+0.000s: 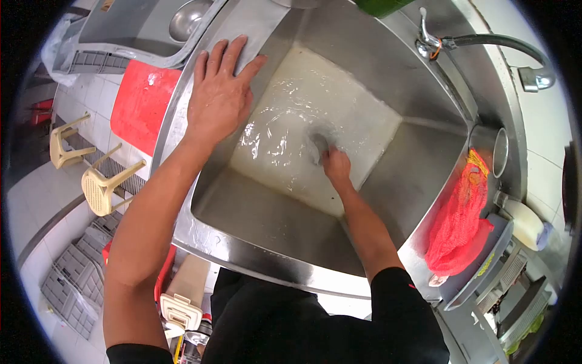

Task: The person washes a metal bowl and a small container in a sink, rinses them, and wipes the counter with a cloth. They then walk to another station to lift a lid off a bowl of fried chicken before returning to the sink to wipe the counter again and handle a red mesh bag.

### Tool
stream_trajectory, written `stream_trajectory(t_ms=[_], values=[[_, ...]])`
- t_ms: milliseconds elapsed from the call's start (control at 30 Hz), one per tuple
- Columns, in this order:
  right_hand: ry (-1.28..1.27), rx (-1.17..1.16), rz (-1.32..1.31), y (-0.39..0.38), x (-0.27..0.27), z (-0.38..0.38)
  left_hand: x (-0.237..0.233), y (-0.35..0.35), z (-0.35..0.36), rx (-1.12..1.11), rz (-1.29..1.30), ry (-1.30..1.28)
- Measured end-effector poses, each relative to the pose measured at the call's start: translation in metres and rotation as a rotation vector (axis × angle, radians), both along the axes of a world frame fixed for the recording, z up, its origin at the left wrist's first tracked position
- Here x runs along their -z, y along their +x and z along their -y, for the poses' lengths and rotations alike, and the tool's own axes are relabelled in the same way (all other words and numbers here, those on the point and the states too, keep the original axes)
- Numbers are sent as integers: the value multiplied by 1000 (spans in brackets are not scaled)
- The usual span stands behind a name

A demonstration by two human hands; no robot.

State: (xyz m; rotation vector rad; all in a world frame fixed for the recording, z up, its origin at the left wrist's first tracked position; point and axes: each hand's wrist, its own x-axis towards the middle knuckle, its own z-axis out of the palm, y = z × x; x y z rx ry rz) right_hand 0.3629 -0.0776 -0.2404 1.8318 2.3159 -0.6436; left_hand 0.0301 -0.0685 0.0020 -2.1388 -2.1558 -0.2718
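Observation:
A deep stainless steel sink (267, 227) holds shallow cloudy water (285, 121) with ripples across it. My right hand (337, 166) reaches down to the water, its fingers closed at a greyish rounded shape (318, 144) near the middle of the sink floor. I cannot tell whether that shape is in the fingers or is the drain. My left hand (219, 100) lies flat with fingers spread on the metal rim at the sink's left side, holding nothing.
A tap (533, 77) with a black hose arches at the upper right. Along the right edge are a red mesh bag (459, 218), a metal cup (499, 153) and a whitish bottle (525, 224). A grey tub (133, 30) with a metal bowl (189, 20) stands upper left, above a red board (145, 103).

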Motion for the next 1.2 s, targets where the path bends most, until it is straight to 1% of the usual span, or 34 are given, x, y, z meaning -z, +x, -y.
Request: stream_trajectory(t_ms=[33,100,167,233,300,333,367,433,500,567,600,667,700,767,833,867,967,1000,1033,1100,1133,1167,1200], values=[[41,-41,-70,-13,6,-5,0,0,1,8,9,3],[217,-79,-103,-7,23,-41,2,1,1,17,17,6],[148,130,-62,16,4,-65,3,1,0,15,6,13],[110,348,41,52,-15,-46,3,0,0,13,23,11],[25,313,5,94,0,-2,2,-1,1,-2,37,10],[-23,287,-64,96,3,26,3,-1,1,-2,37,5],[-71,261,-138,84,6,49,4,-1,1,-1,32,0],[-101,134,-230,34,5,74,4,-2,0,-6,21,7],[83,29,-315,-21,37,70,3,-2,2,0,40,16],[-28,-65,-274,-79,46,28,3,-3,3,9,24,11],[55,-114,-285,-98,48,1,4,-3,3,7,25,17],[258,-73,-223,-97,65,-59,4,-1,2,23,12,7],[194,-24,-146,-85,56,-97,4,-1,1,34,17,12],[164,-10,-15,-56,22,-155,3,0,0,20,-10,-4],[265,-102,10,-40,-38,-187,2,1,0,33,8,16],[287,-94,21,-38,-66,-199,1,2,-1,25,5,6],[271,-94,46,-48,-146,-206,-6,5,0,39,2,7],[270,-72,-49,-53,-182,-195,-7,5,0,29,-3,-1],[269,-47,-144,-53,-206,-180,-8,6,0,23,-8,-10],[267,114,-274,-45,-218,-148,-12,7,0,68,3,7],[190,49,-250,-36,-204,-126,-14,8,0,57,5,6],[-55,-180,81,-23,-166,-104,-14,10,3,54,12,-3],[-168,-254,113,-6,-152,-68,-14,13,4,102,18,9]])
